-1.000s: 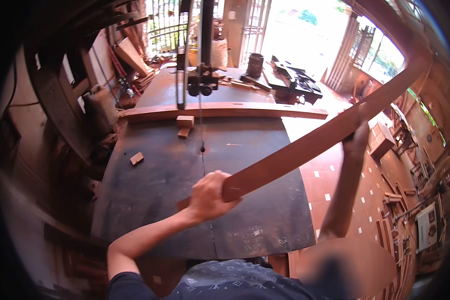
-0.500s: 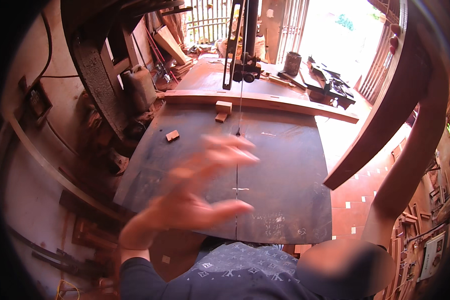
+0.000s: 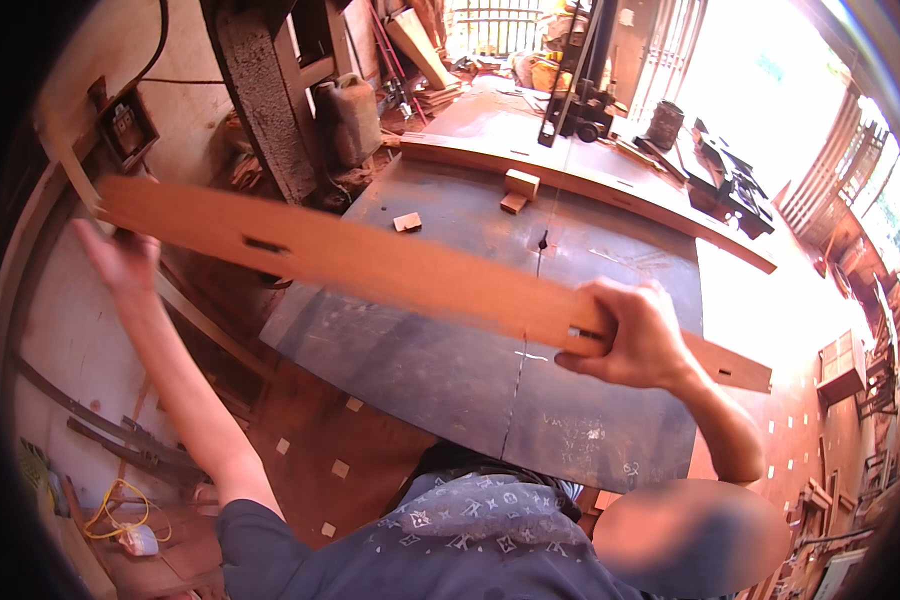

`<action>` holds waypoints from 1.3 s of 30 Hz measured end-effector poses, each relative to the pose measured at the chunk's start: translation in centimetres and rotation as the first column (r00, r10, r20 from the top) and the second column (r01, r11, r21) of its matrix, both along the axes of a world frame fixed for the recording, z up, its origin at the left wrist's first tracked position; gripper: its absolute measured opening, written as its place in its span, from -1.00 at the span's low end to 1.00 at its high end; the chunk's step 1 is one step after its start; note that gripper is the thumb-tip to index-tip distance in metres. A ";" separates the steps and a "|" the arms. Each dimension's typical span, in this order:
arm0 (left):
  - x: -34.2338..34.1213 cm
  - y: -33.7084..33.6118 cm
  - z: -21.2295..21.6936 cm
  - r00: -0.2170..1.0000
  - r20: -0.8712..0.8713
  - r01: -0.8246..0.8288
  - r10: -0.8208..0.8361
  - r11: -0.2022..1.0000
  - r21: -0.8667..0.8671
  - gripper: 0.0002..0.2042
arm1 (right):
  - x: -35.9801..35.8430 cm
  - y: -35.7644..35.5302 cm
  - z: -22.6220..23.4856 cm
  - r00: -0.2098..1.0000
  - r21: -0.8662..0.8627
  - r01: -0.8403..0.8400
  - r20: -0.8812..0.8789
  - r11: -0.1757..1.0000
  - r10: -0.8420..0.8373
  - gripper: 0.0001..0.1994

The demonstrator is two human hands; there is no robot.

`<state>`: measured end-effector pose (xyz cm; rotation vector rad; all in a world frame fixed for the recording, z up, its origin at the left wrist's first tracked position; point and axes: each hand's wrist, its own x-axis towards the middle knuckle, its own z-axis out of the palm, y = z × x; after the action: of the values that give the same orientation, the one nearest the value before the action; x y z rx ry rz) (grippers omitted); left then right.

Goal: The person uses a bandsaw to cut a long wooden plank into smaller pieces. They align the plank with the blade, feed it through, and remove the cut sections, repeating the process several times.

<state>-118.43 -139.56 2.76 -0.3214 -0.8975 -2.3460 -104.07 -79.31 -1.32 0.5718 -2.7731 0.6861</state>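
A long wooden board [image 3: 400, 285] with slots cut through it is held crosswise in the air above the dark metal saw table [image 3: 450, 400]. Its left end is higher in the picture than its right. My right hand [image 3: 635, 335] is closed round the board toward its right end, beside a slot. At the far left end, my left hand [image 3: 130, 262] holds the board from below, part of its fingers hidden behind the wood. Beyond the board, the thin upright bandsaw blade [image 3: 560, 185] meets the table at a dark slot.
A long slotted beam [image 3: 590, 190] lies across the back of the table. In front of it are two stacked small wood blocks [image 3: 520, 183] and a single block [image 3: 407, 222]. A plastic jug [image 3: 348, 120] stands at the left, by the machine's frame. A dark can [image 3: 664, 125] stands behind, right.
The board has swung from steeply raised at my right to crosswise before me. My left hand, empty and spread over the table before, has moved left and taken the board's end.
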 end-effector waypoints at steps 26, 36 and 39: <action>-3.9 29.7 -26.6 0.979 0.201 0.199 -0.016 0.239 -0.950 -0.93 | 6.9 35.0 -17.5 0.692 0.218 0.591 0.357 0.776 -0.627 -0.36; -5.8 41.3 -27.4 0.986 -0.106 -0.078 -0.131 0.202 -0.976 -0.86 | 8.5 37.5 -25.3 0.315 -0.529 0.629 0.844 -0.570 -0.435 -0.06; -5.9 41.5 -27.7 0.988 -0.044 -0.005 -0.147 0.257 -0.966 -0.87 | 4.4 36.1 -25.8 0.613 -0.730 0.509 0.680 -0.457 -0.402 -0.44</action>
<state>-124.31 -98.09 -24.97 -1.0032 -2.2479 -1.4380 -99.65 -43.18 -27.11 -1.0911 -1.1043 2.0791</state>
